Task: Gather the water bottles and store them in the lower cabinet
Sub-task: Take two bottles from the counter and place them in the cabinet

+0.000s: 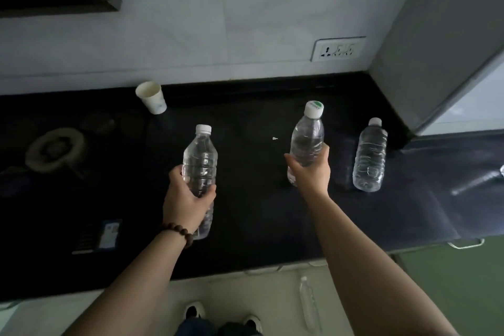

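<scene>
Dark bench taken as reference. Left hand had its grip clamped round the lower body of a white-capped bottle, held above the bench middle. Right hand gripped a green-marked-cap bottle likewise, further right. A third bottle stood upright on the bench's right part, apart from both hands. Paper cup sat at the bench's back edge.

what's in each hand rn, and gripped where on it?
Left hand: plain-capped water bottle, held around its lower body. Right hand: green-marked-cap bottle, also around the lower body. Third bottle stands unheld on the counter.
</scene>
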Demonstrator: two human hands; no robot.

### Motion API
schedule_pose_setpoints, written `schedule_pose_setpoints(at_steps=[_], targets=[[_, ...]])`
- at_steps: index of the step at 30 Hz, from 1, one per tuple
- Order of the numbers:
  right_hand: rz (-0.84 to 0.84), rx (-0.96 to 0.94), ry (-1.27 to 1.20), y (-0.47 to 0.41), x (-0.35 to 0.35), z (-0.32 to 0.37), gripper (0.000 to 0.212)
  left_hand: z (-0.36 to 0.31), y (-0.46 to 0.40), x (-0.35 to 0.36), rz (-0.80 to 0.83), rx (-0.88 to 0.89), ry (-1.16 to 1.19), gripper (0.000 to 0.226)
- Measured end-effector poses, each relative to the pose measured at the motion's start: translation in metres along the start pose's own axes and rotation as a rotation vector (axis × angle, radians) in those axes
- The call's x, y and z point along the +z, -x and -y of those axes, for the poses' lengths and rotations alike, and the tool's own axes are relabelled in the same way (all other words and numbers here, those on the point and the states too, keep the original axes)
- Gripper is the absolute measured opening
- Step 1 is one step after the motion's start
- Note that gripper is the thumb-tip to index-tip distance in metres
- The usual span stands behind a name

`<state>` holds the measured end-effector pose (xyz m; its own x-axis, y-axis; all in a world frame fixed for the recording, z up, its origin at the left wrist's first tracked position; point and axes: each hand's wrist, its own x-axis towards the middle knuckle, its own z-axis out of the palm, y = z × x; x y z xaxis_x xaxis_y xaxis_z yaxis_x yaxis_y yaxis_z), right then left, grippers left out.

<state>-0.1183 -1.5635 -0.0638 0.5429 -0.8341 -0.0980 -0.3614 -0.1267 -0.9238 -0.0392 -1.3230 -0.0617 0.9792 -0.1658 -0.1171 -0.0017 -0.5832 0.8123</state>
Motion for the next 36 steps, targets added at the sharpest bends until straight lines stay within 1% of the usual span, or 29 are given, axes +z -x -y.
schedule_pose_setpoints(at_steps=[3, 6, 9, 15, 22, 27, 31, 36], targets=[[0.053, 0.004, 0.021, 0.001, 0.006, 0.009, 0.054, 0.009, 0.011, -0.018, -0.059, -0.043, 0.023, 0.064], [0.120, 0.003, 0.023, 0.023, 0.020, 0.012, 0.049, 0.020, 0.022, -0.037, -0.116, -0.074, 0.040, 0.063], [0.214, -0.029, 0.020, 0.058, 0.042, 0.017, 0.048, 0.034, 0.033, -0.061, -0.179, -0.085, 0.051, 0.062], [0.470, -0.136, 0.049, 0.158, 0.103, 0.042, 0.052, 0.079, 0.073, -0.131, -0.317, -0.114, 0.111, 0.064], [0.705, -0.218, 0.114, 0.327, 0.183, 0.059, 0.050, 0.179, 0.165, -0.252, -0.548, -0.240, 0.196, 0.055], [0.863, -0.273, 0.124, 0.479, 0.232, 0.055, 0.046, 0.268, 0.271, -0.346, -0.710, -0.382, 0.231, 0.061], [1.012, -0.318, 0.153, 0.599, 0.266, 0.047, 0.046, 0.332, 0.355, -0.416, -0.836, -0.493, 0.233, 0.071], [1.205, -0.395, 0.166, 0.720, 0.300, 0.043, 0.048, 0.398, 0.438, -0.480, -0.981, -0.585, 0.261, 0.073]])
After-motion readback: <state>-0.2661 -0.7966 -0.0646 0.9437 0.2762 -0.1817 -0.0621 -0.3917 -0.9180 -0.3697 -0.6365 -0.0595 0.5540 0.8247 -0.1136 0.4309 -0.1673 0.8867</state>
